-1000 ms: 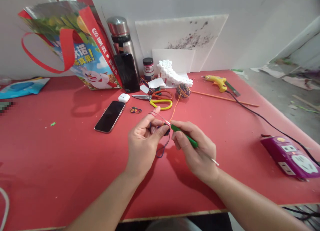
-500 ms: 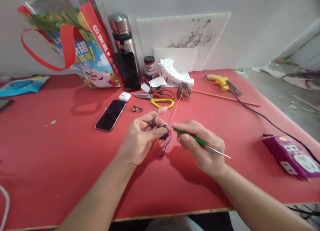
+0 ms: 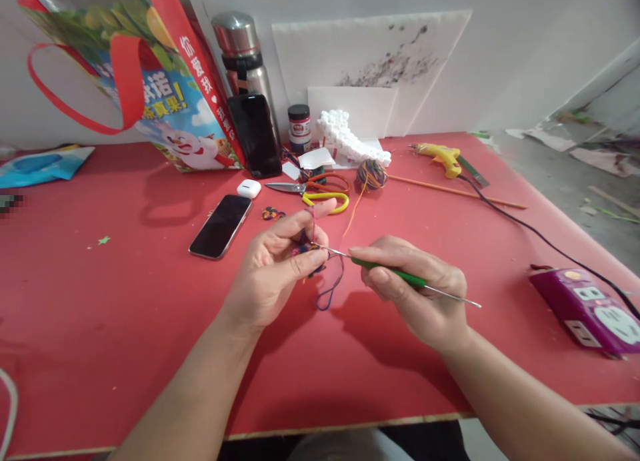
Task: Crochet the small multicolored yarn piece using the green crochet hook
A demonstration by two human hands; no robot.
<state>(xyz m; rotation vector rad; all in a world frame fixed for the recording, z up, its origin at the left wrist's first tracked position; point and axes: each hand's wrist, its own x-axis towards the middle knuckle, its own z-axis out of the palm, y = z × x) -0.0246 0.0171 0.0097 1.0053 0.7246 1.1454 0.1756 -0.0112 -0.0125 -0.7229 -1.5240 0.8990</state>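
Our left hand pinches the multicoloured crochet piece above the red table; our right hand clasps the green crochet hook (now nearly level, steeper a second ago), its tip entering the piece.

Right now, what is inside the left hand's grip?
The left hand pinches a small multicoloured yarn piece; the hook in the right hand pokes into it, and a yarn loop hangs below. Fingers cover most of the piece.
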